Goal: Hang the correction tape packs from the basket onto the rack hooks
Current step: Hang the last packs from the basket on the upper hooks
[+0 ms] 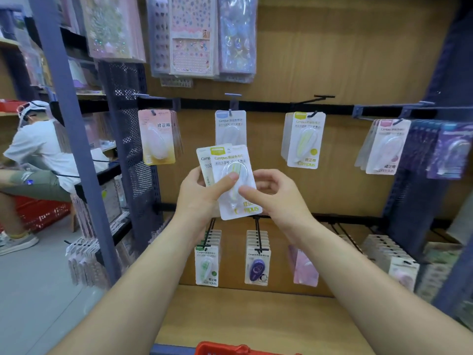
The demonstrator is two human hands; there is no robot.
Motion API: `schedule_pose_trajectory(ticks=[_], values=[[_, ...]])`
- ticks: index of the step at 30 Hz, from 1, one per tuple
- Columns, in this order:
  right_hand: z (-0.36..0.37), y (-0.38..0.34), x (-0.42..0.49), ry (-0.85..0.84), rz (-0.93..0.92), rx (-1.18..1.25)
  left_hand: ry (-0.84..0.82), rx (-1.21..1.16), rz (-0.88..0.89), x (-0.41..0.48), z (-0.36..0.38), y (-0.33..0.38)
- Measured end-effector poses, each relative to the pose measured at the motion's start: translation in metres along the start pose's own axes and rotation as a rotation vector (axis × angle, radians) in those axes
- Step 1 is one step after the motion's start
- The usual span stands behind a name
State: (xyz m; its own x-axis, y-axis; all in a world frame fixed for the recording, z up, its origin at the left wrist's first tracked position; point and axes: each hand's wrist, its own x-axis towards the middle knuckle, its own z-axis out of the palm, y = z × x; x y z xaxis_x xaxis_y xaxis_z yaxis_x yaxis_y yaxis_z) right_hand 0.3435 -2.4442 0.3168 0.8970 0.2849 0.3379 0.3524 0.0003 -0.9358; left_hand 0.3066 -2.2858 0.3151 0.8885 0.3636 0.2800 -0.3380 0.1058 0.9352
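Left hand (202, 194): grip curling round two correction tape packs (222, 162).
Right hand (277, 198): grip pinching the front pack (238, 206).

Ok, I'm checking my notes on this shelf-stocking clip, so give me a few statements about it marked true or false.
1. The front pack held up has a yellow-green header. True.
2. Only one hand touches it. False: the left hand has its thumb on the blister, and the right hand pinches the pack's right side.
3. A second pack sits behind it in the left hand. True.
4. The matching packs already hung are to the left of the hands. False: the hanging yellow-green packs are on a top-row hook to the right.
5. A red basket shows at the bottom edge of the view. True.
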Motion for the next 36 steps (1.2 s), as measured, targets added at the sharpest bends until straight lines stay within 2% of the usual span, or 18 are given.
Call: schedule_pose_trajectory(ticks=[3,11,15,19,36], values=[[-0.016,0.000,-0.006,0.025,-0.020,-0.035,-0.042,0.023,0.037,-0.008,0.022,0.000],[-0.053,0.007,-0.009,0.128,-0.038,0.095,-0.082,0.100,0.067,-0.011,0.063,-0.002],[-0.078,0.005,0.009,0.289,-0.035,0.157,-0.042,0.097,0.052,-0.004,0.069,0.001],[-0.105,-0.009,0.042,0.387,-0.061,0.107,-0.020,0.099,0.035,0.000,0.068,0.000],[-0.114,-0.007,0.081,0.405,-0.014,0.064,-0.014,0.124,0.039,0.010,0.061,-0.007]])
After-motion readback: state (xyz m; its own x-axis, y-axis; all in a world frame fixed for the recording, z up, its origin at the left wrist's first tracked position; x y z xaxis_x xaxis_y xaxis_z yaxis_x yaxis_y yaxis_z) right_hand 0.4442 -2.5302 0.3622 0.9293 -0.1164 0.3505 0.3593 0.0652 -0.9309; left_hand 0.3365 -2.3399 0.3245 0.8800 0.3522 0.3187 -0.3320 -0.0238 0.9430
